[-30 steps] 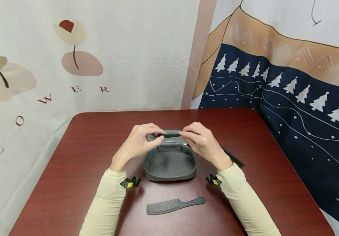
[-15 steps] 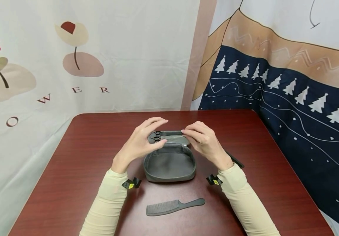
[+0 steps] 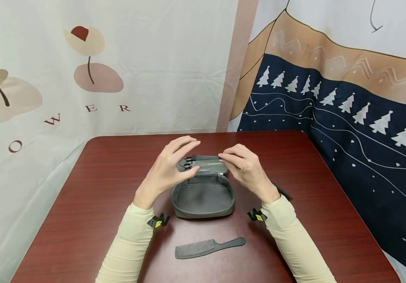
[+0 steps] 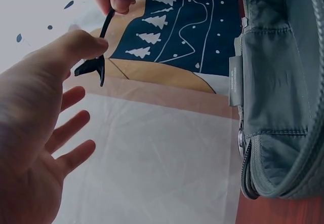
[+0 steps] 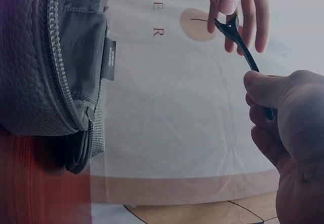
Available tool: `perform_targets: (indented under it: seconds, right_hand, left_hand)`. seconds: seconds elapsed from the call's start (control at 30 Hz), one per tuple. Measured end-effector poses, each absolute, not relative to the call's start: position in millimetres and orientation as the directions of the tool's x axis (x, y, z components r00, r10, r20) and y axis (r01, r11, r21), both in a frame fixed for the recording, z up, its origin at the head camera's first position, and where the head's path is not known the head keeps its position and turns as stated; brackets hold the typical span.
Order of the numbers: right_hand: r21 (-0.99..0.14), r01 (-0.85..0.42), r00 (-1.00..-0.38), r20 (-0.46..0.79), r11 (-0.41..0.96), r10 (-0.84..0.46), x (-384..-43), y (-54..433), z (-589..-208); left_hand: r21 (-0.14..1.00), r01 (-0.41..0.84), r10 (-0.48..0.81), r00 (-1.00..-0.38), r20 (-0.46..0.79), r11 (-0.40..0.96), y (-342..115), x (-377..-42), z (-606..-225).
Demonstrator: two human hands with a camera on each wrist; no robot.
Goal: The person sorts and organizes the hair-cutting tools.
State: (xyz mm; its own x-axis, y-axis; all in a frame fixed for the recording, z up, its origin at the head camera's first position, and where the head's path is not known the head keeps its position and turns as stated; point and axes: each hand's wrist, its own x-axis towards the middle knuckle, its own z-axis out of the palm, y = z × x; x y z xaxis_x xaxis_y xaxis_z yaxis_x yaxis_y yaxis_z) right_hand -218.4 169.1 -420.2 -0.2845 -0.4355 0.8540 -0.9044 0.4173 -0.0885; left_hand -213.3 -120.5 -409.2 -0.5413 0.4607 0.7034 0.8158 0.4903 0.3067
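Observation:
My right hand (image 3: 246, 167) pinches one end of a slim black hair clip (image 5: 246, 56) between thumb and fingers. The clip's forked end points toward my left hand (image 3: 165, 169), whose thumb and fingers are spread around that end without closing on it. Both hands are above the lid of an open grey zip case (image 3: 203, 196). Dark ring-like handles, perhaps of scissors (image 3: 188, 166), show at the lid's left side beside a clear pocket (image 3: 208, 166). In the left wrist view the clip (image 4: 103, 36) passes behind my left thumb.
A grey comb (image 3: 210, 248) lies on the red-brown table (image 3: 118, 157) in front of the case. Partly hidden behind my right wrist is a long dark object (image 3: 282, 192). Printed curtains (image 3: 174, 70) hang behind the table.
My left thumb and fingers, earlier close together at the clip, have come apart and spread. The right hand keeps its pinch and has shifted slightly right.

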Motion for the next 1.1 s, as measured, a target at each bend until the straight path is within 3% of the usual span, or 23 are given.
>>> perform_targets:
  seconds: [0.2, 0.57, 0.83, 1.1]
  right_hand:
    - [-0.131, -0.892, -0.329, 0.844, 0.432, -0.424, -217.0, 169.5, -420.4]
    - [-0.132, -0.884, -0.329, 0.857, 0.448, -0.396, -218.2, 168.7, -421.3]
    - [-0.194, -0.868, -0.397, 0.825, 0.458, -0.402, -216.4, 169.5, -420.2]
    - [-0.334, -0.842, -0.507, 0.759, 0.423, -0.409, -213.1, 171.0, -418.9]
  left_hand:
    - [0.241, 0.828, 0.466, -0.498, 0.731, 0.507, -119.3, -212.3, -408.9]
    - [0.219, 0.836, 0.47, -0.478, 0.742, 0.504, -119.4, -212.6, -409.1]
    - [0.212, 0.841, 0.478, -0.47, 0.742, 0.498, -119.4, -213.2, -408.6]
    - [0.212, 0.853, 0.486, -0.456, 0.745, 0.476, -117.7, -212.6, -407.4]
